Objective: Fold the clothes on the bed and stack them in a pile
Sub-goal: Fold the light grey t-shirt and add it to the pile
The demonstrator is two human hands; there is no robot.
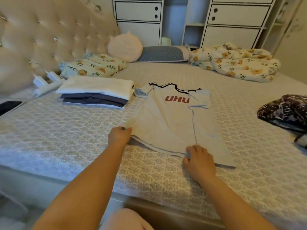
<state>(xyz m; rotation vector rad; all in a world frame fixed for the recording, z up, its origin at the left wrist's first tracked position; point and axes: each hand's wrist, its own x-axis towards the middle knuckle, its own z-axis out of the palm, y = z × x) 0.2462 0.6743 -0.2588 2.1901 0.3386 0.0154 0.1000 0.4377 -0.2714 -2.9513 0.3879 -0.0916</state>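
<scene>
A white T-shirt [169, 120] with red letters and black shoulder stripes lies flat on the bed [66, 130], its right side folded inward. My left hand [118, 135] pinches the shirt's lower left corner at the hem. At the hem's middle, beside the folded edge, my right hand [198, 161] grips the cloth with curled fingers. A pile of folded clothes [96, 92], white on top and dark pieces beneath, sits to the left of the shirt. A dark patterned garment [285, 109] lies crumpled at the right edge of the bed.
A tufted headboard [49, 35] stands at the left. Floral pillows [93, 65], a round cushion [125, 46], a dotted pillow [162, 53] and a floral quilt [237, 61] lie at the far side. White drawers [232, 15] stand behind. A dark phone [9, 107] rests at the left edge.
</scene>
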